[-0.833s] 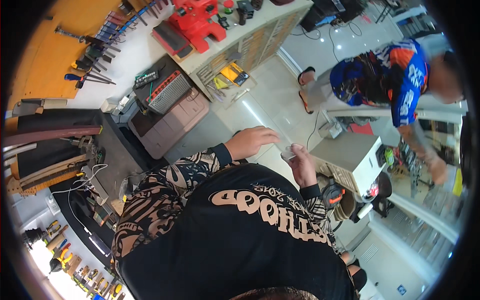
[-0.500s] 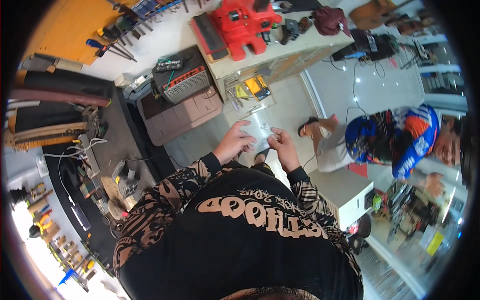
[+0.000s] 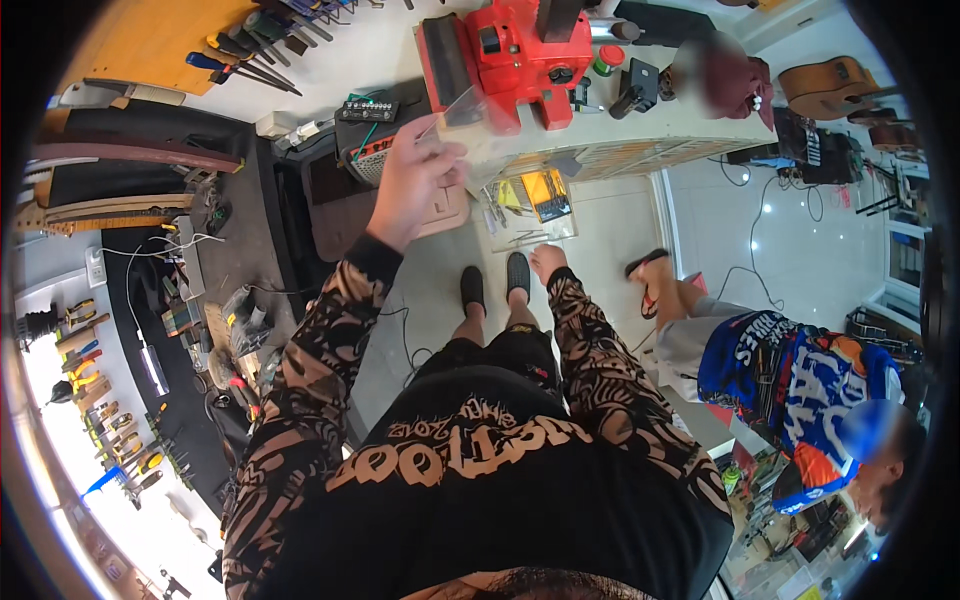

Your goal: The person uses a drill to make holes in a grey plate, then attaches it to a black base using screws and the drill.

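Observation:
My left hand [image 3: 418,172] is raised toward the bench, its fingers pinched on a thin clear plastic sheet [image 3: 462,108]. The sheet's far end overlaps the red machine [image 3: 515,62] in view; whether they touch I cannot tell. Lower and to the right, my right hand [image 3: 546,262] hangs apart from the sheet with its fingers curled in. What it holds, if anything, is hidden. Between the hands, farther off, lies an open yellow case [image 3: 546,196] with small dark tools, beside several loose thin metal tools [image 3: 497,205].
The pale bench [image 3: 610,135] carries the red machine and a black box [image 3: 638,82]. At left stand a dark workbench [image 3: 240,220] and a brown lidded case [image 3: 440,212]. Another person [image 3: 790,370] stands at right. A black cable [image 3: 405,340] lies on the floor.
My hands have parted. The left has moved up and forward toward the bench with the clear sheet; the right has let go of it and dropped. The other person has shifted nearer the lower right.

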`<move>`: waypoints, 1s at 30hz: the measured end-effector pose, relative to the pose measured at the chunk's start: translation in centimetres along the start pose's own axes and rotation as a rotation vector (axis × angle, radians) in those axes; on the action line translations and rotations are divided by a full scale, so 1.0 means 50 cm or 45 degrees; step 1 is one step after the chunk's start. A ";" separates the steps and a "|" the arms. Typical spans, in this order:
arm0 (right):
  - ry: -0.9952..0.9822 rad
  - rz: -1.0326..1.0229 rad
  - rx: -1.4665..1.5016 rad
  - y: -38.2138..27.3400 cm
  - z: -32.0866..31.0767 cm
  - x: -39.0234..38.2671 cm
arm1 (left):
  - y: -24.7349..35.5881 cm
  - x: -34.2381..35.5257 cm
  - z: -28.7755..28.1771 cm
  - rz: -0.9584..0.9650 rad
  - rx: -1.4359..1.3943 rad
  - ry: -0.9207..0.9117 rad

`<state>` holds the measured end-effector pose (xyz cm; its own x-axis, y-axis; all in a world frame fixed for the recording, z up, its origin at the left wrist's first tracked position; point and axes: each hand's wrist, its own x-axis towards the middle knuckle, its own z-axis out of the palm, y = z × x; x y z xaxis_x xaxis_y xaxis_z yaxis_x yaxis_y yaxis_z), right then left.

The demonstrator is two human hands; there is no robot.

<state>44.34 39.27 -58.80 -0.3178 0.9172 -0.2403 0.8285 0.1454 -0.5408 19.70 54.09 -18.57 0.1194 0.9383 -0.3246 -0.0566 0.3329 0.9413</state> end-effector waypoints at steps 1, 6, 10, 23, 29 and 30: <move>0.046 -0.059 -0.112 -0.013 0.003 0.032 | -0.003 0.019 0.014 -0.017 -0.020 -0.012; -0.041 0.217 -0.044 -0.035 0.006 0.099 | -0.047 0.068 0.143 -0.110 -0.491 0.144; 0.174 0.612 0.759 -0.084 0.011 0.132 | -0.084 0.062 0.197 -0.034 -0.648 0.311; -0.516 -0.294 0.383 0.027 -0.168 0.159 | -0.134 0.097 0.224 0.111 -0.900 0.364; -0.875 -0.593 -0.179 0.151 -0.071 0.000 | -0.142 -0.052 0.145 0.095 -0.589 0.199; -1.006 -0.616 -0.193 0.159 -0.059 -0.048 | -0.162 -0.111 0.108 0.111 -0.614 0.308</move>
<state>53.08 39.33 -60.14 -0.8182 0.2348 -0.5248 0.5583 0.5426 -0.6277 24.83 45.68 -23.87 -0.1341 0.9402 -0.3133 -0.5110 0.2052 0.8347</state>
